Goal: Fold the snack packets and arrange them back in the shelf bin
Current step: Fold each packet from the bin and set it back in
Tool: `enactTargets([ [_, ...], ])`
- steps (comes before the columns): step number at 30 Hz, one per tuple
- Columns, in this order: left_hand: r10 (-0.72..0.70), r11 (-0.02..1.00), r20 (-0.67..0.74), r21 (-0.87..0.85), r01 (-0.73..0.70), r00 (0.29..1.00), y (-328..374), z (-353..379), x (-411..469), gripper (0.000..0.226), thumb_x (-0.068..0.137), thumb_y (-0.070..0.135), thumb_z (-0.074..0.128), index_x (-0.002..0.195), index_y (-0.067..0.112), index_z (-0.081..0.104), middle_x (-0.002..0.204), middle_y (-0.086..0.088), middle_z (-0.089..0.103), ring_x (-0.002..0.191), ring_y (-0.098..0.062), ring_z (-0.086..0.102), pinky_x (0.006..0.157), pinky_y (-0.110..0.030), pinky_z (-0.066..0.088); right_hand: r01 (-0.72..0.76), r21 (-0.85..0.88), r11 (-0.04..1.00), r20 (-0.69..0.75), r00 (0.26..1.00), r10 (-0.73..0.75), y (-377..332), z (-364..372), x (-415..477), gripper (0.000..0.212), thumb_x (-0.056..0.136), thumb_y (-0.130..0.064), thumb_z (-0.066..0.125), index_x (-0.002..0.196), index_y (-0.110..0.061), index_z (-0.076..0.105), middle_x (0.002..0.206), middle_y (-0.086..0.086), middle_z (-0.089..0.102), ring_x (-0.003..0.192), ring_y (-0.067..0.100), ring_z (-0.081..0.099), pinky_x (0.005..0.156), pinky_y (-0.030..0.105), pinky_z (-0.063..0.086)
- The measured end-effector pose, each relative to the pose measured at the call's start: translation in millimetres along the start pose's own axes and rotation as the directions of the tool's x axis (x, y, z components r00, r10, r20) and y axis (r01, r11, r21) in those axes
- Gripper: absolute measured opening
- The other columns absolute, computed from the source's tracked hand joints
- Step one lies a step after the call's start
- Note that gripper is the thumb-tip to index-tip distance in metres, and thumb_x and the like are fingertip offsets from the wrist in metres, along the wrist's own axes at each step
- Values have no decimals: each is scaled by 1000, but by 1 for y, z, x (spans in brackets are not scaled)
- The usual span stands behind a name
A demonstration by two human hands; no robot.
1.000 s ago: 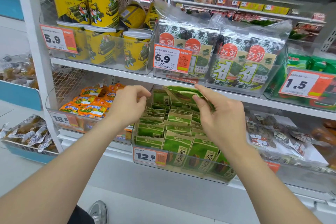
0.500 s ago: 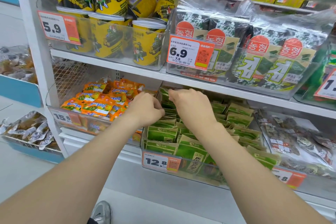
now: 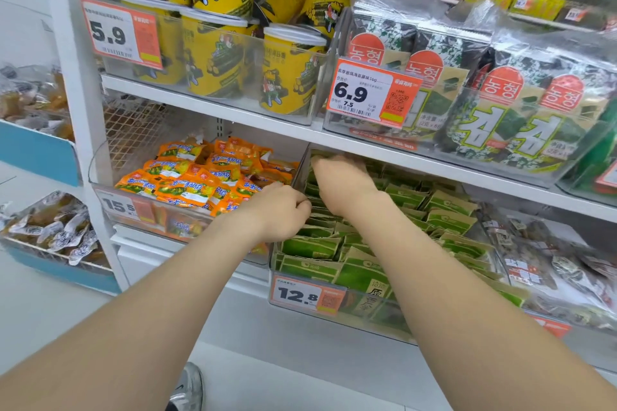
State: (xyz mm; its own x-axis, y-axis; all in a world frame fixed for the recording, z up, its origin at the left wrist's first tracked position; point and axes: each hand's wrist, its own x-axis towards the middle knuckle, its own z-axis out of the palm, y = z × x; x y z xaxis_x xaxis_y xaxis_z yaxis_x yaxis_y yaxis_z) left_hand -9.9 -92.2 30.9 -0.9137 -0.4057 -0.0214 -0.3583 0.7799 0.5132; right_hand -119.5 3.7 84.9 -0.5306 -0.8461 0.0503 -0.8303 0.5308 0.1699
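Note:
Several green snack packets (image 3: pixel 447 222) stand in rows inside a clear shelf bin (image 3: pixel 377 322) that carries a 12.8 price tag. My left hand (image 3: pixel 278 212) is curled at the bin's left side, its fingertips pinched on the top of a packet in the left row. Further back, under the shelf above, my right hand (image 3: pixel 340 178) reaches palm down over the rearmost packets of that row. Its fingers are blurred and hide whatever lies beneath them.
A bin of orange packets (image 3: pixel 200 177) sits directly left of the green one. Clear-wrapped dark snacks (image 3: pixel 547 264) lie to the right. The shelf above (image 3: pixel 267 125) holds yellow tubs (image 3: pixel 213 53) and seaweed packs (image 3: pixel 500 117), leaving little headroom.
A second ago my right hand held a folded green packet in front of the shelf. Both hands have since moved into the back left of the bin, and the packet is no longer visible.

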Motion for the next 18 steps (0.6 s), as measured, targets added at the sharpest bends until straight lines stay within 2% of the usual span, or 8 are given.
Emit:
enactTargets([
  [3,9,1000,-30,14,-9,1000,-2,-3,0,47,108,36,40,62,31,50,76,0,46,98,-35,51,97,-52,48,28,-52,998,84,996,-23,-1,6,21,45,95,-2,60,138,-15,55,111,10,56,123,36,57,107,48,46],
  [5,14,1000,-33,-9,-15,999,0,-5,-4,48,109,34,40,63,28,53,74,-1,48,93,-32,51,90,-45,47,35,-104,994,138,990,-20,-1,13,30,45,95,-2,56,138,-18,57,107,8,51,129,36,51,119,53,33],
  [7,24,999,-11,-33,-24,1000,0,-5,-8,45,112,30,39,79,14,65,76,-2,57,89,-27,54,82,-40,45,26,-107,994,191,982,-5,4,19,34,47,96,-5,50,141,-20,55,112,9,55,133,36,46,124,59,17],
  [10,50,998,27,-38,-49,998,0,-9,-16,42,114,30,36,104,8,70,85,1,63,96,-23,54,83,-37,40,-17,37,999,234,972,8,8,16,30,58,101,-12,43,158,-24,37,145,16,55,145,39,38,124,62,9],
  [13,85,996,35,-27,-84,996,-3,-17,-22,37,112,31,44,114,12,74,101,-4,73,107,-27,61,92,-40,46,29,202,979,109,993,-52,10,9,9,60,100,-16,51,157,-19,30,135,19,61,131,39,53,116,56,32],
  [14,84,996,22,-26,-84,996,-4,-20,-23,35,111,33,47,119,15,76,113,-6,76,114,-27,63,99,-41,49,54,216,975,18,998,-59,11,11,1,58,97,-10,56,150,-19,37,122,17,65,115,39,61,104,51,45],
  [16,82,996,-11,-19,-82,997,-6,-24,-25,32,107,35,52,121,22,79,121,-5,77,120,-24,65,105,-43,51,75,152,986,-149,988,-52,13,17,-12,37,94,-5,66,128,-17,58,108,12,67,98,36,66,82,42,54],
  [18,83,997,-22,2,-83,996,-8,-24,-25,31,106,35,54,116,22,80,118,-8,78,118,-25,67,104,-45,53,55,48,997,-190,981,-45,9,22,-16,20,95,-11,74,114,-15,70,110,9,67,102,34,67,86,43,54],
])
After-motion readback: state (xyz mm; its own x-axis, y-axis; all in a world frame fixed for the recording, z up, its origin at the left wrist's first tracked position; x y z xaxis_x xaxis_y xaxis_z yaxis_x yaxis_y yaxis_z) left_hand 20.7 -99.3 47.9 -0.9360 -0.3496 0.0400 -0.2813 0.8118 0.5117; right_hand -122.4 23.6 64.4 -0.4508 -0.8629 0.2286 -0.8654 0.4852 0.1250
